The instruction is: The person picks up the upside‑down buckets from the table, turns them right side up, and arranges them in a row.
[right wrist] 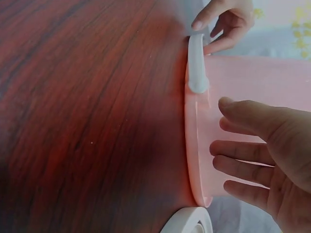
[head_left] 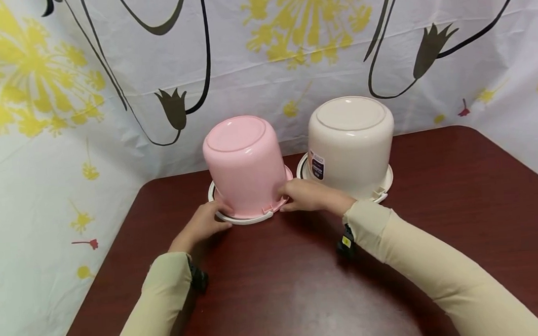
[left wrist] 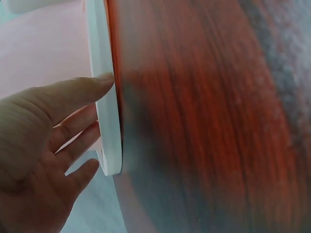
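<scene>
A pink bucket (head_left: 246,169) stands upside down on the table, its white handle (head_left: 249,220) lying round the rim at the table top. On the bucket's left side is my left hand (head_left: 205,221); its thumb (left wrist: 92,87) rests across the white handle, and its loosely extended fingers point at the rim. My right hand (head_left: 307,194) is at the bucket's right side, near the rim. In the right wrist view its fingers (right wrist: 243,170) are spread and relaxed beside the pink wall; contact is hard to tell.
A cream bucket (head_left: 352,143) with a label also stands upside down, close behind my right hand. The dark red wooden table (head_left: 293,283) extends toward me. A white sheet with yellow flower prints (head_left: 307,24) hangs behind the table's back edge.
</scene>
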`<state>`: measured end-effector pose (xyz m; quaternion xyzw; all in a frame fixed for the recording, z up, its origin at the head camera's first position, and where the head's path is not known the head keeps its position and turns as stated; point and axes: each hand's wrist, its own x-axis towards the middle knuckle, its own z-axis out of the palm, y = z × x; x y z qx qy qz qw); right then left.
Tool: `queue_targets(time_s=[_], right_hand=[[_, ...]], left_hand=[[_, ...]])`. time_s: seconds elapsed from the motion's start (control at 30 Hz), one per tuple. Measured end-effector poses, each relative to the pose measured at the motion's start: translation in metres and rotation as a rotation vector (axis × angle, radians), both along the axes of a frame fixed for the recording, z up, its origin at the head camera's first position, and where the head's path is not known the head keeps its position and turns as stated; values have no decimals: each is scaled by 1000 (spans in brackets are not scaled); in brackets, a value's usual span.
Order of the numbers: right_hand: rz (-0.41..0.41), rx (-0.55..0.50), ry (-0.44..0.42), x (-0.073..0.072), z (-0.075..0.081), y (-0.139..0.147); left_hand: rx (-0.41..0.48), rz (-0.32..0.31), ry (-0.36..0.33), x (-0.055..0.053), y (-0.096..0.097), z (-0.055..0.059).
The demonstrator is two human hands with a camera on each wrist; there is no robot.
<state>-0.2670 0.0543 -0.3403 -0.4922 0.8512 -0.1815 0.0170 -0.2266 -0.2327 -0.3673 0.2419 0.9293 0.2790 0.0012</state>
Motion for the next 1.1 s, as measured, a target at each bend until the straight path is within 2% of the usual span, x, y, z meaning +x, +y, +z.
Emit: queue_targets(time_s=[0.13,0.33,0.47,0.6,0.73,0.9,1.1], right_hand=[[-17,26,30,-5,-4,-4],[-58,105,41,-10,-8,-6],[-47,118,53,-12,-9,-6],[-17,126,102,-13,-12,-6],[1,100,166,-13,-18,-6],[-35,43,217,-13,-27,-5],[-74,12,240,-12,-33,-5]], left_hand=[[-18,-2,-19,-3,1,-1],[-58,-52,-2,-10,4,-2],[-66,-78,0,-13,4,-1],[-69,-80,-13,-15,2,-1],[-66,-76,-19,-16,0,-2],[-50,-81,-13,-16,0,-3],[-30,-84,-10,-15,0,-4]])
